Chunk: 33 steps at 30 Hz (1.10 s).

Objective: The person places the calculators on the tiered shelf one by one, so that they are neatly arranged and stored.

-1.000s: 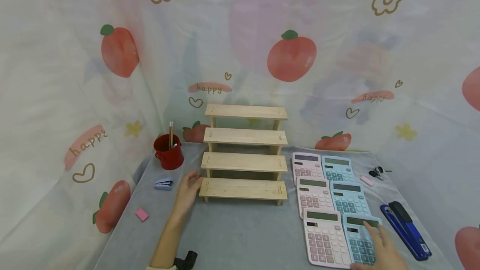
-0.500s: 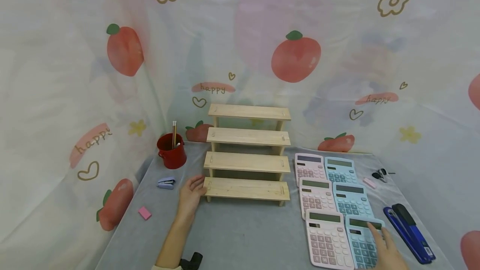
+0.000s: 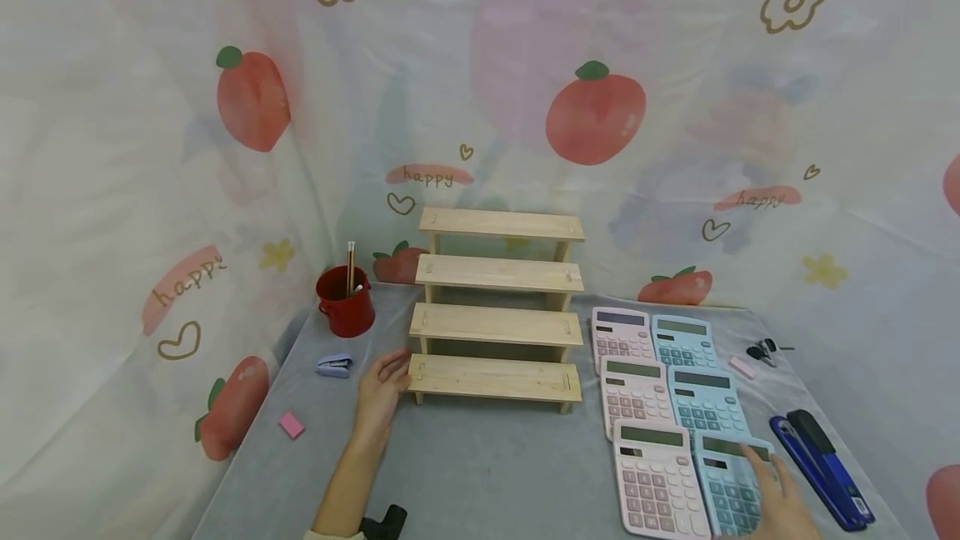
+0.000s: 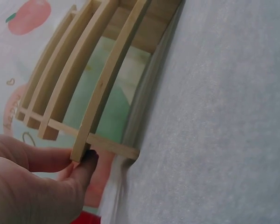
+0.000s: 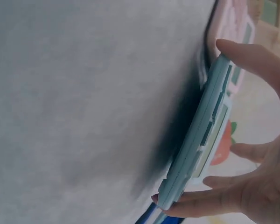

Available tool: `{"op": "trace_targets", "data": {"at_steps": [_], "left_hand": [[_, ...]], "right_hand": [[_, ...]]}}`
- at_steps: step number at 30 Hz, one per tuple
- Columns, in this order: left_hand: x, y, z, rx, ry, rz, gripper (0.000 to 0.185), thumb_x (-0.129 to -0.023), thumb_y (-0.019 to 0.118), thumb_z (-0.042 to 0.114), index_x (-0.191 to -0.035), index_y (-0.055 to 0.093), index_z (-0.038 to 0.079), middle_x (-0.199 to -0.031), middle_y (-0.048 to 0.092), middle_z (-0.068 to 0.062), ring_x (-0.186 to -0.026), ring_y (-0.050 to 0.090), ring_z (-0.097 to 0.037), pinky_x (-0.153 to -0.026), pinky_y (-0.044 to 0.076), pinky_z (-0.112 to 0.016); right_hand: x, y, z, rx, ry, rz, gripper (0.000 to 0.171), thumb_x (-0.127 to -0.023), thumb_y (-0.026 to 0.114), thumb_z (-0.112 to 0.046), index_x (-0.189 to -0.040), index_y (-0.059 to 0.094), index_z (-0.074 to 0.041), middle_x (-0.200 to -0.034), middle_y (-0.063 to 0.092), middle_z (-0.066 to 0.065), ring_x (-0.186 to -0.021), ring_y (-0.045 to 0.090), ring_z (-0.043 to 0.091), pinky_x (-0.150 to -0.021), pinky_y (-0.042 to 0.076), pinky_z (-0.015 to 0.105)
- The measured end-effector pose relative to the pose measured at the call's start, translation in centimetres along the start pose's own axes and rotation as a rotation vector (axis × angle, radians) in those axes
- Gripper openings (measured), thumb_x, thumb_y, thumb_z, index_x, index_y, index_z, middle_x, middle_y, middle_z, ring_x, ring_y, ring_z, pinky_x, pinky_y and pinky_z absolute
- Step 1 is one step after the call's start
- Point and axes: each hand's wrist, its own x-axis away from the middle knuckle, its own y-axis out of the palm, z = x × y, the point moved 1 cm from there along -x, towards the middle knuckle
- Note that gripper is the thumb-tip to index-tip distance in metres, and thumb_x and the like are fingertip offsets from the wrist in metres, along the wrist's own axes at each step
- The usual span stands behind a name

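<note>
A stepped wooden rack (image 3: 495, 323) with several shelf boards stands at the back middle of the table. My left hand (image 3: 381, 397) pinches the left end of its lowest shelf (image 4: 102, 93) between thumb and fingers. Pink and blue calculators lie in two overlapping columns at the right. My right hand (image 3: 783, 502) spans the front blue calculator (image 3: 723, 486). In the right wrist view, the thumb is at one side edge of this calculator (image 5: 200, 135) and a finger at the opposite edge. The front pink calculator (image 3: 660, 486) lies just left of it.
A red bucket (image 3: 347, 315) with pencils stands at the back left. Near it lie a small light-blue stapler (image 3: 334, 366) and a pink eraser (image 3: 291, 425). A large blue stapler (image 3: 821, 469) lies at the right edge, with black clips (image 3: 763, 351) and another eraser (image 3: 742, 367) behind it.
My left hand has closed in on the left end of the lowest shelf and now pinches it. The right hand stays at the front blue calculator. The head view has shifted slightly.
</note>
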Motion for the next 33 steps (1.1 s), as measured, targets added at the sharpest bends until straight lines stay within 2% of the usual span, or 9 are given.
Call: {"op": "trace_targets", "data": {"at_steps": [2, 5, 10, 15, 18, 21, 25, 33], "left_hand": [[0.0, 0.0, 0.1, 0.006, -0.002, 0.003, 0.051, -0.092, 0.051, -0.019, -0.142, 0.051, -0.011, -0.147, 0.052, -0.033, -0.139, 0.051, -0.042, -0.086, 0.053, -0.018], [0.1, -0.1, 0.2, 0.022, -0.003, 0.004, 0.052, -0.091, 0.051, -0.021, -0.142, 0.050, -0.011, -0.148, 0.051, -0.033, -0.140, 0.050, -0.041, -0.089, 0.054, -0.021], [0.2, -0.2, 0.3, 0.029, -0.010, 0.009, 0.052, -0.091, 0.052, -0.020, -0.143, 0.049, -0.011, -0.149, 0.049, -0.032, -0.141, 0.050, -0.041, -0.092, 0.055, -0.025], [0.1, -0.1, 0.2, 0.018, -0.021, 0.019, 0.052, -0.092, 0.054, -0.019, -0.143, 0.051, -0.009, -0.150, 0.049, -0.030, -0.140, 0.051, -0.040, -0.090, 0.055, -0.024], [0.1, -0.1, 0.1, 0.018, -0.026, 0.026, 0.052, -0.091, 0.054, -0.019, -0.143, 0.051, -0.008, -0.150, 0.050, -0.030, -0.140, 0.051, -0.039, -0.088, 0.055, -0.023], [0.2, -0.1, 0.1, 0.021, -0.025, 0.032, 0.054, -0.090, 0.053, -0.020, -0.143, 0.051, -0.008, -0.150, 0.049, -0.030, -0.140, 0.051, -0.040, -0.087, 0.055, -0.023], [0.4, 0.1, 0.3, 0.032, -0.024, 0.034, 0.055, -0.090, 0.053, -0.021, -0.143, 0.051, -0.008, -0.150, 0.049, -0.030, -0.141, 0.051, -0.040, -0.092, 0.055, -0.027], [0.3, 0.1, 0.4, 0.040, -0.033, 0.037, 0.056, -0.089, 0.052, -0.022, -0.144, 0.051, -0.009, -0.151, 0.048, -0.030, -0.141, 0.050, -0.040, -0.095, 0.055, -0.029]], "right_hand": [[0.2, -0.4, -0.4, -0.026, 0.020, -0.004, 0.149, -0.058, 0.096, -0.061, -0.155, 0.003, 0.003, -0.144, 0.001, 0.054, -0.119, 0.025, 0.084, -0.082, 0.047, 0.078], [0.5, -1.1, -1.1, -0.045, 0.044, -0.002, 0.152, -0.056, 0.097, -0.060, -0.157, 0.001, 0.001, -0.146, -0.004, 0.052, -0.121, 0.018, 0.084, -0.087, 0.041, 0.083], [1.2, -2.7, -2.8, -0.046, 0.091, 0.015, 0.152, -0.056, 0.096, -0.060, -0.160, 0.002, -0.002, -0.149, -0.009, 0.049, -0.126, 0.016, 0.079, -0.092, 0.034, 0.086], [1.3, -4.6, -5.4, -0.049, 0.111, 0.107, 0.150, -0.056, 0.098, -0.054, -0.163, 0.005, -0.004, -0.155, -0.012, 0.045, -0.131, 0.017, 0.077, -0.094, 0.031, 0.086], [1.0, -5.9, -7.4, -0.081, 0.062, 0.176, 0.149, -0.057, 0.099, -0.048, -0.165, 0.005, -0.005, -0.159, -0.013, 0.043, -0.132, 0.017, 0.075, -0.094, 0.031, 0.086], [0.5, -7.1, -9.4, -0.104, -0.061, 0.277, 0.146, -0.058, 0.100, -0.042, -0.165, 0.008, -0.005, -0.161, -0.009, 0.043, -0.130, 0.022, 0.077, -0.090, 0.035, 0.086], [-0.1, -8.5, -12.2, -0.119, -0.215, 0.380, 0.143, -0.058, 0.102, -0.035, -0.166, 0.012, -0.007, -0.162, 0.000, 0.043, -0.127, 0.025, 0.080, -0.081, 0.036, 0.086], [-1.5, -10.9, -18.1, -0.166, -0.337, 0.379, 0.139, -0.061, 0.101, -0.037, -0.168, 0.015, -0.013, -0.167, 0.002, 0.036, -0.129, 0.030, 0.076, -0.079, 0.040, 0.085]]}}
